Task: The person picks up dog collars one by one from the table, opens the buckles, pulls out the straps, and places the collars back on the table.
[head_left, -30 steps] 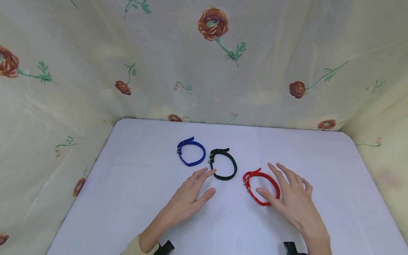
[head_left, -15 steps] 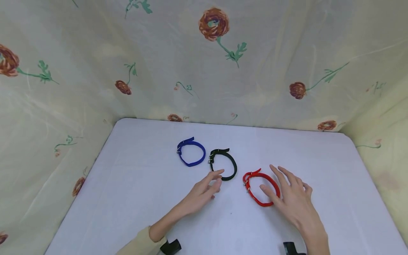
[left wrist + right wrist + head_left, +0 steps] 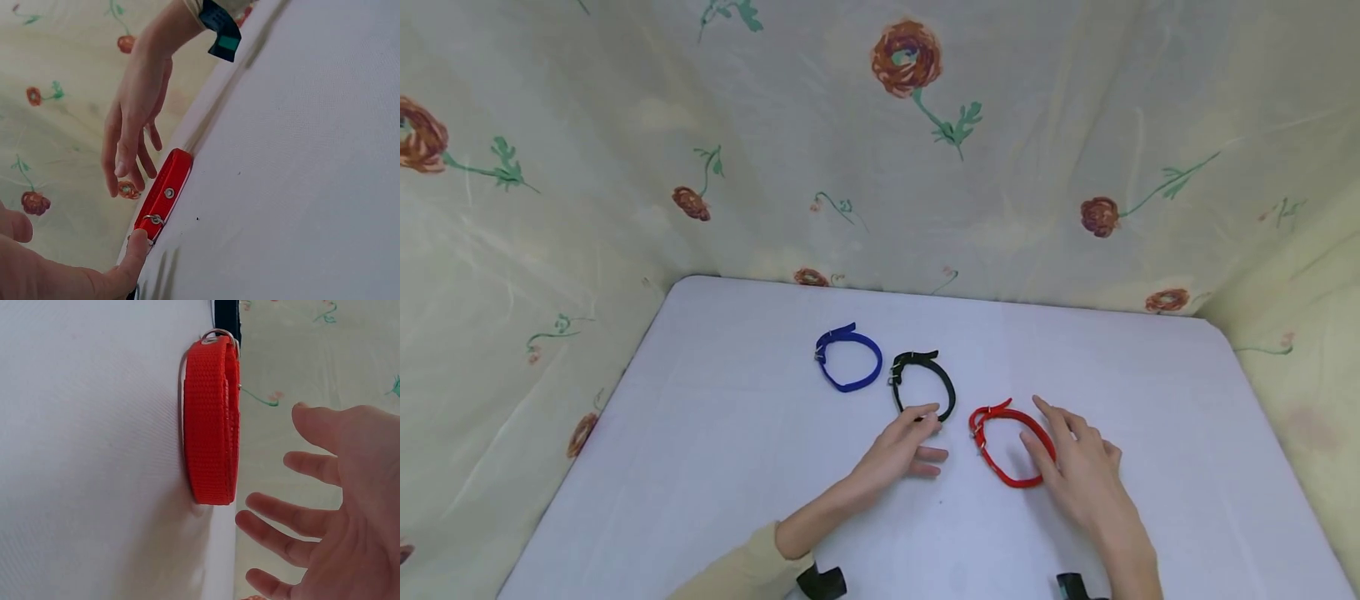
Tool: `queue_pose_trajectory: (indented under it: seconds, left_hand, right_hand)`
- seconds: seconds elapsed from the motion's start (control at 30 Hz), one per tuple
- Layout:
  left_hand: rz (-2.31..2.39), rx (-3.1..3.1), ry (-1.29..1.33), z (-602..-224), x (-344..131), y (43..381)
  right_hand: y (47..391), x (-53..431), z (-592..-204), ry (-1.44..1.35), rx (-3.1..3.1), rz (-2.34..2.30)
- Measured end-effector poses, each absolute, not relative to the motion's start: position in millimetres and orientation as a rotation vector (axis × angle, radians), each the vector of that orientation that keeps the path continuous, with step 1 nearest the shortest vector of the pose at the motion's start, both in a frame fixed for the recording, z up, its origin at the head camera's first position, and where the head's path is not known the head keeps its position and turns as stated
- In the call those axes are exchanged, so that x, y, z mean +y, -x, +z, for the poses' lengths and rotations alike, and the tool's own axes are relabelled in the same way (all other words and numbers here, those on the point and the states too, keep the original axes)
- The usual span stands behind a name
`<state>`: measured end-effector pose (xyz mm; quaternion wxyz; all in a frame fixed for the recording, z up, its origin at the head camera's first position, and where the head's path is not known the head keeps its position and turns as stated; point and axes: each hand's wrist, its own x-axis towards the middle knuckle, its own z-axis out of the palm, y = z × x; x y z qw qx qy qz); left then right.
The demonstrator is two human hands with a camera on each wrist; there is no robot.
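Reaching in, a person holds a wide right hand [image 3: 1078,471] beside a red collar [image 3: 209,425], an empty left hand [image 3: 883,462] opposite.

Nearest, the right thumb and fingers are well parted and hold nothing; the red collar stands on its edge on the white table [image 3: 700,433], just left of them, apart in the right wrist view. Across it, the left fingers spread loosely over the near edge of a black collar [image 3: 914,358]; whether they touch it is hard to tell. Beyond those fingertips, farther left, sits a blue collar [image 3: 838,335], then flowered cloth [image 3: 1015,167]. The step looks like positioning around the red collar; gripping it would call for the right thumb and fingers to close on its strap.
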<state>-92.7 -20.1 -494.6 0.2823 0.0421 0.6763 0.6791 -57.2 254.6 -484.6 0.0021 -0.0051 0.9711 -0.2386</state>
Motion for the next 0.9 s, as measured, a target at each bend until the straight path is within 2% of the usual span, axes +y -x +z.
queue_pose_trajectory:
  seconds: [0.4,0.9]
  left_hand:
    - [1.878,1.578,0.059,-499.6,0.2,90.9]
    - [1.896,1.531,0.059,-506.4,13.8,94.3]
  right_hand:
    - [57.5,254.6,-492.4,-0.033,3.005,-0.750]
    - [59.7,250.2,-498.2,-0.011,2.991,-0.759]
